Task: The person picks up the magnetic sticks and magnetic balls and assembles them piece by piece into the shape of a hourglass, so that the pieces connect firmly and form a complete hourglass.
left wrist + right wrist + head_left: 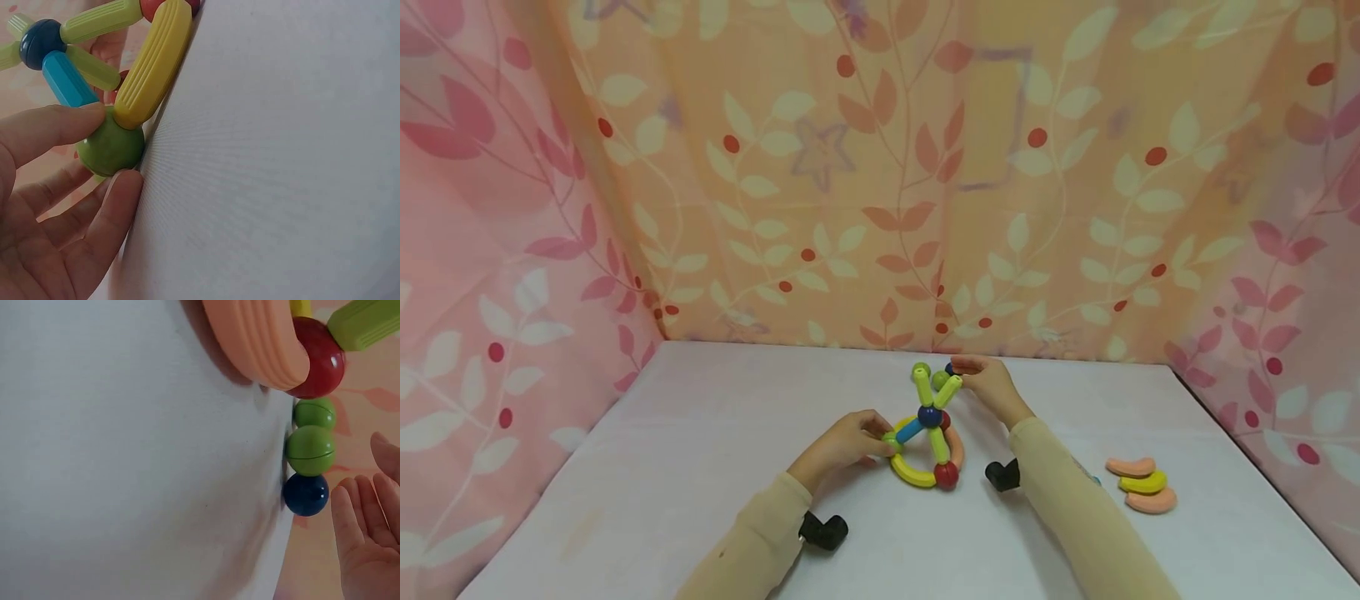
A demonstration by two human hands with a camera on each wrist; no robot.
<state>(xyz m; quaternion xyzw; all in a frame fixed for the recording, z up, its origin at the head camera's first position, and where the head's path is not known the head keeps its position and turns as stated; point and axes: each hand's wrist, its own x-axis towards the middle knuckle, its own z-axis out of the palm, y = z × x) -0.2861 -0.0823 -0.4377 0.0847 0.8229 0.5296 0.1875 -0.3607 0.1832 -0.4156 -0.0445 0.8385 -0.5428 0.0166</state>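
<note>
A building-toy frame of balls and ribbed sticks stands on the table, its base ring made of yellow (156, 65) and peach (256, 344) curved pieces. My left hand (850, 437) pinches the green ball (112, 147) at the ring's left, thumb above and fingers below. A blue stick (69, 80) rises from there to a dark blue ball (929, 416), with light green sticks spreading upward from it. Red balls (947, 476) join other corners. Behind the frame, my right hand (992, 387) is beside a loose blue ball (306, 494) and green balls (310, 450), fingers fairly straight.
At the right lie two peach curved pieces (1152, 501) and a yellow one (1142, 483). A small light blue piece (1096, 481) peeks out past the right sleeve. Black camera mounts (823, 532) jut from both wrists. Printed curtains (880, 183) enclose the white table (700, 400).
</note>
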